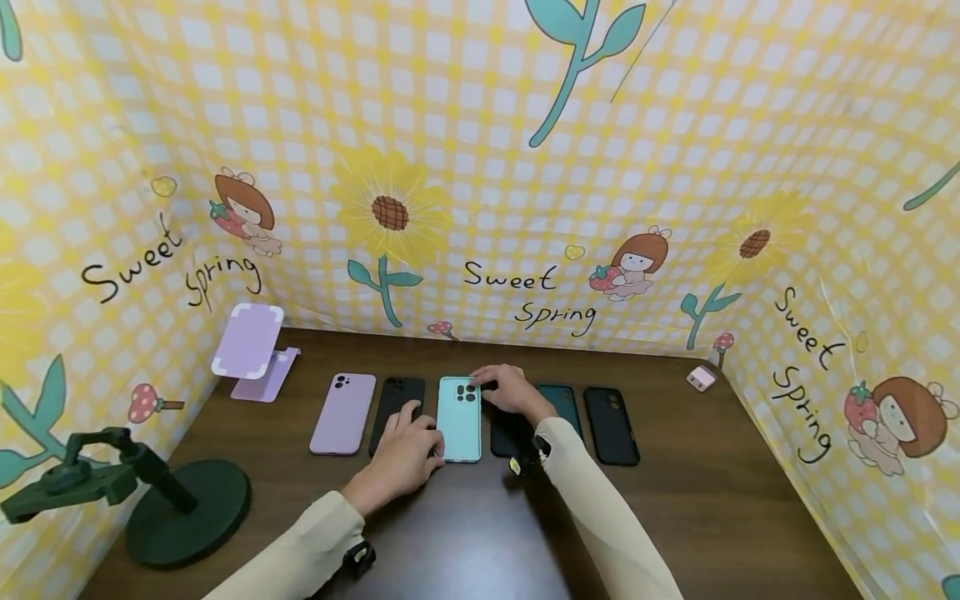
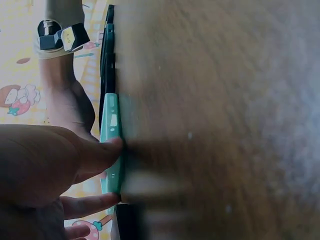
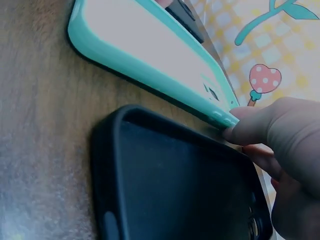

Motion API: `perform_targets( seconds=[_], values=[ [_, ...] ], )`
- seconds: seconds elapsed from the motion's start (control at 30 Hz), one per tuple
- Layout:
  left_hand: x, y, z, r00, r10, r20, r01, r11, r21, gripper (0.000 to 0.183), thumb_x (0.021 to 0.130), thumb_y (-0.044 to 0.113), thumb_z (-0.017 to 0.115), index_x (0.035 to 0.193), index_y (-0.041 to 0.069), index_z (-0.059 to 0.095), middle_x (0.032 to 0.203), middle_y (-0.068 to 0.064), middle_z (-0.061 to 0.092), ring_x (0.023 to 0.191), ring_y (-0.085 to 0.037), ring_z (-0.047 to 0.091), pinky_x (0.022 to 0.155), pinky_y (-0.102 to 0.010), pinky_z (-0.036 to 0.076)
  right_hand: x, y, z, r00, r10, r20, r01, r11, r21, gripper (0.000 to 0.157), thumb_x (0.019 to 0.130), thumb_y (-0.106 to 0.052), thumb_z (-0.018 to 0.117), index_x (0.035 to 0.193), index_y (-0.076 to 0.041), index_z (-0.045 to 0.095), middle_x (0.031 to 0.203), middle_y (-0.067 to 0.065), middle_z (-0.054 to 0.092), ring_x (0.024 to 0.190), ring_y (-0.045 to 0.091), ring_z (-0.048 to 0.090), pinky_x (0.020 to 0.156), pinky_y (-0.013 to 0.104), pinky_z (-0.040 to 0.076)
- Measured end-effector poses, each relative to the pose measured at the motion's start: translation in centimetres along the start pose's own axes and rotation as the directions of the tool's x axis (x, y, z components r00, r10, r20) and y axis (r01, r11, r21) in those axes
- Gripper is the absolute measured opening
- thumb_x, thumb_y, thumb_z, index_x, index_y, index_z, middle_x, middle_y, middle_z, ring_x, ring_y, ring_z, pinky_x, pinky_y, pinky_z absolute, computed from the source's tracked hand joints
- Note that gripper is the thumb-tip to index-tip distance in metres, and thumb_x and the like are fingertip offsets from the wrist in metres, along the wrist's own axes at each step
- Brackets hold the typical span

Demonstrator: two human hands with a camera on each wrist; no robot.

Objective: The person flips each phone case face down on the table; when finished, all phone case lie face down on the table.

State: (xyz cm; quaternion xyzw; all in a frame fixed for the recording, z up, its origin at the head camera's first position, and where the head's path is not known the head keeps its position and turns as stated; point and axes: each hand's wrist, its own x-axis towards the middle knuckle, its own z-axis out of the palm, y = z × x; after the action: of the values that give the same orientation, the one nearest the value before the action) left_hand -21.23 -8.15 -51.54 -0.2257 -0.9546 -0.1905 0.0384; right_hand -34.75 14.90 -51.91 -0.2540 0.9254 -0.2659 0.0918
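Cloth: yellow checked cloth (image 1: 495, 196) stands behind the worktop, well apart from both hands.
Worktop: brown worktop (image 1: 720, 500) carries all items. Clock centre is the mint case (image 1: 459, 429) in the head view; 12 points away from the person.
Case row: lilac case (image 1: 342, 417) and left black case (image 1: 397, 393) toward 9 o'clock; centre black case (image 1: 506, 433), teal case (image 1: 566, 402) and end black case (image 1: 612, 429) toward 3.
Green stand: dark green stand (image 1: 187, 508) between 8 and 9.
Lilac stand: lilac stand (image 1: 247, 342) near 10.
Left hand: left hand (image 1: 405, 454) at 8, narrow, thumb on the bottom edge and a finger at the left corner of the mint case. Its fingers reach over the left black case; lowering them could drag that case askew.
Right hand: right hand (image 1: 513, 390) at 2, pinching the mint case's top right corner. It overhangs the centre black case; a low wrist could shift it.
Mint case: between both hands. Uneven push may rotate it into a neighbour; a loose pinch may let a corner slip.
Plug: small plug (image 1: 701, 378) between 2 and 3, well apart.
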Motion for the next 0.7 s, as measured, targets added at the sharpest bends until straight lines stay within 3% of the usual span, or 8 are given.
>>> perform_targets(
  seconds=[0.13, 0.3, 0.43, 0.57, 0.7],
  values=[
    [-0.3, -0.1, -0.1, 0.999, 0.009, -0.040, -0.009, 1.000, -0.001, 0.022, 0.088, 0.023, 0.082, 0.076, 0.022, 0.064, 0.111, -0.007, 0.073, 0.143, -0.046, 0.040, 0.113, -0.062, 0.033, -0.1, 0.0, 0.0, 1.000, -0.001, -0.022, 0.003, 0.997, 0.082, 0.033, 0.101, -0.006, 0.061, 0.131, -0.012, 0.072, 0.144, 0.003, 0.065, 0.142, 0.029, 0.052, 0.126, 0.059, 0.019],
    [-0.6, -0.3, -0.4, 0.987, 0.041, -0.153, -0.047, 0.998, -0.034, 0.026, 0.085, 0.028, 0.085, 0.077, 0.022, 0.061, 0.108, -0.004, 0.075, 0.139, -0.046, 0.047, 0.109, -0.061, 0.037, -0.3, -0.1, -0.2, 0.997, -0.012, -0.071, 0.029, 0.970, 0.241, 0.035, 0.099, -0.002, 0.063, 0.132, -0.011, 0.071, 0.140, 0.008, 0.067, 0.136, 0.029, 0.058, 0.112, 0.050, 0.046],
    [-0.7, -0.6, -0.8, 0.973, 0.070, -0.218, -0.080, 0.996, -0.038, 0.027, 0.084, 0.032, 0.086, 0.079, 0.024, 0.061, 0.109, -0.002, 0.075, 0.134, -0.044, 0.052, 0.105, -0.059, 0.041, -0.3, -0.1, -0.4, 0.996, 0.003, -0.094, 0.036, 0.910, 0.412, 0.039, 0.098, 0.001, 0.062, 0.135, -0.009, 0.068, 0.138, 0.013, 0.068, 0.128, 0.031, 0.065, 0.103, 0.044, 0.054],
    [-0.8, -0.8, -1.2, 0.972, 0.086, -0.220, -0.099, 0.994, -0.050, 0.025, 0.085, 0.034, 0.085, 0.082, 0.023, 0.063, 0.114, -0.003, 0.074, 0.133, -0.040, 0.055, 0.105, -0.060, 0.043, -0.5, 0.1, -0.5, 0.995, 0.005, -0.097, 0.049, 0.838, 0.543, 0.041, 0.099, 0.003, 0.061, 0.139, -0.005, 0.063, 0.138, 0.018, 0.066, 0.124, 0.033, 0.068, 0.100, 0.041, 0.057],
    [-0.8, -0.9, -1.5, 0.969, 0.108, -0.223, -0.131, 0.987, -0.089, 0.022, 0.087, 0.032, 0.083, 0.087, 0.021, 0.064, 0.116, -0.004, 0.072, 0.124, -0.033, 0.061, 0.100, -0.056, 0.048, -0.8, 0.2, -0.6, 0.994, 0.006, -0.110, 0.062, 0.792, 0.607, 0.041, 0.099, 0.002, 0.062, 0.140, -0.004, 0.062, 0.138, 0.019, 0.066, 0.124, 0.033, 0.068, 0.099, 0.040, 0.057]
  ],
)
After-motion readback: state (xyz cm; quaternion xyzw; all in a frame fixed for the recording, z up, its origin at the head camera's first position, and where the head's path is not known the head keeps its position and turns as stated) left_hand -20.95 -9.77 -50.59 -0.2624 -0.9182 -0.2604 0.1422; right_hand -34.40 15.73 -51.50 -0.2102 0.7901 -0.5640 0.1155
